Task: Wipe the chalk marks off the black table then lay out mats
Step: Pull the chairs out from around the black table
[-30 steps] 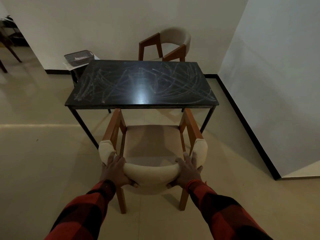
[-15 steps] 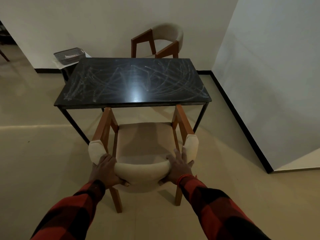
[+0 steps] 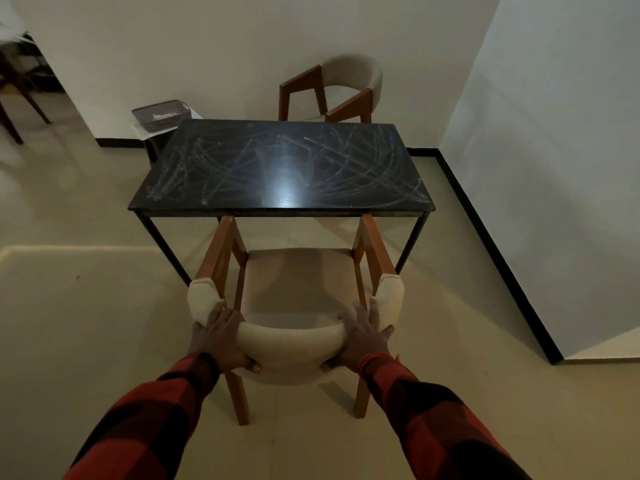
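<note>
The black table (image 3: 242,188) stands ahead, its top covered in white chalk scribbles (image 3: 346,168). In front of it is a wooden chair (image 3: 294,285) with a cream seat and curved cream backrest, its arms reaching just under the table's front edge. My left hand (image 3: 218,337) grips the left end of the backrest. My right hand (image 3: 363,336) grips the right end. Both sleeves are red and black checked. No mats or cloth are visible.
A second chair (image 3: 343,91) stands behind the table against the wall. A grey basket (image 3: 161,114) sits on a small white stand at the table's far left corner. A wall with a black skirting (image 3: 485,237) runs along the right. Beige floor lies to the left.
Both hands keep the same grip on the backrest. The chair has slid back slightly from the table, and the view has shifted a little.
</note>
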